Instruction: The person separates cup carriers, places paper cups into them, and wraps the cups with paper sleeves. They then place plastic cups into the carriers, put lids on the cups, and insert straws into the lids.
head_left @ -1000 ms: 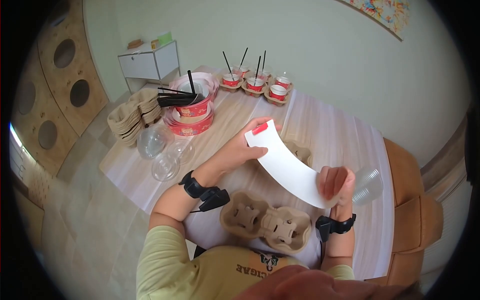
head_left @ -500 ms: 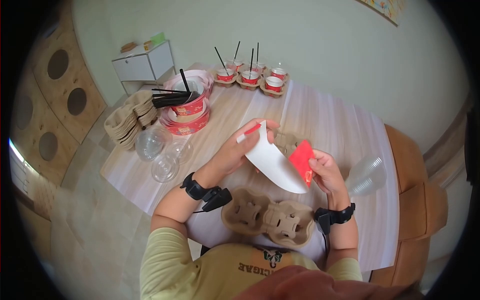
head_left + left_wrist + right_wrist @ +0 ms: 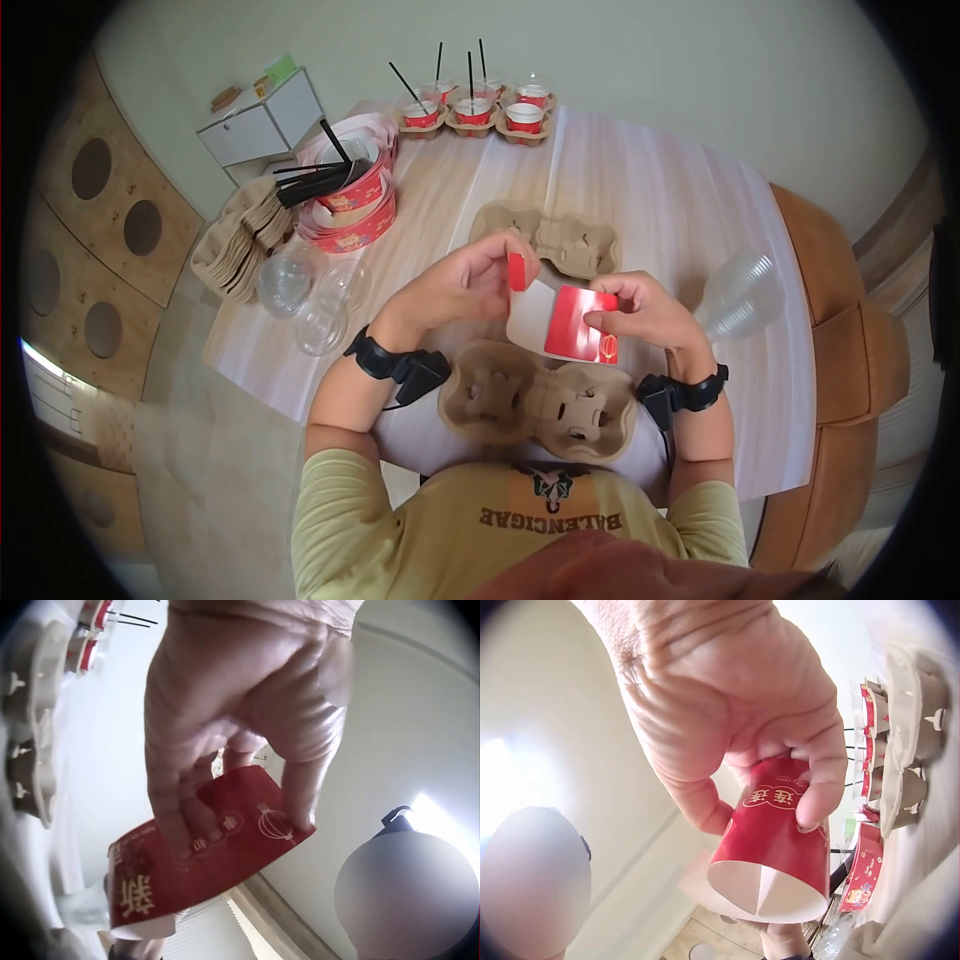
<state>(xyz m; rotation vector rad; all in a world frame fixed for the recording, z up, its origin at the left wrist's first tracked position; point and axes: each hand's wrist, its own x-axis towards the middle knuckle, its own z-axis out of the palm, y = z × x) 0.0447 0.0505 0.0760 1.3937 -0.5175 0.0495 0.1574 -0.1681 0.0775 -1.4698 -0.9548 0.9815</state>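
Red printed paper cup sleeve [image 3: 578, 328], white inside, curls at head-view centre, pinched by both left hand [image 3: 478, 280] and right hand [image 3: 655, 315]; pulp cup carrier [image 3: 485, 392] at lower centre.

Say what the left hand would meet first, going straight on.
Beyond the red cup sleeve, the left hand would probably meet the far cardboard carrier, unless it passes above; depth is unclear.
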